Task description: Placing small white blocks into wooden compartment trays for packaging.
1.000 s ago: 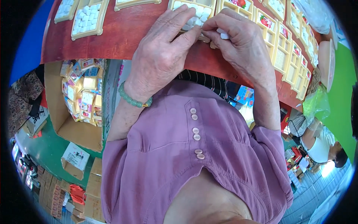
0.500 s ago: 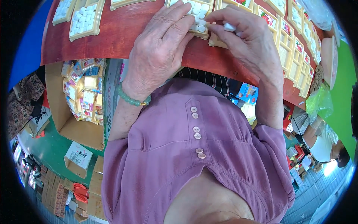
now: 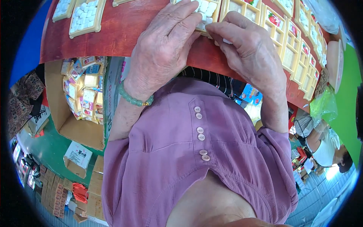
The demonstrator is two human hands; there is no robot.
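On the red table (image 3: 124,28) stands a cream plastic tray (image 3: 204,32) filled with small, rounded white pieces. My left hand (image 3: 162,49) lies over its left side, fingers stretched across the pieces and thumb by the near edge; its fingertips touch the contents. At the tray's near right corner my right hand (image 3: 251,49) is closed in a pinch, with a white piece (image 3: 227,41) showing between its fingers. Just right of it stands a cream compartment tray (image 3: 235,6) with bare sections and a strawberry picture. The pinching fingertips partly hide the filled tray's corner.
More filled trays (image 3: 86,17) stand at the far left. Along the right runs a row of divided trays (image 3: 291,49). Below the table edge at left, a cardboard box (image 3: 56,98) holds many small packs. A green plastic bag (image 3: 324,104) hangs at right, near another person (image 3: 325,149).
My right hand has drawn in its fingers and turned slightly, so less of the white piece shows. My left hand stays over the tray, its fingers shifted a little.
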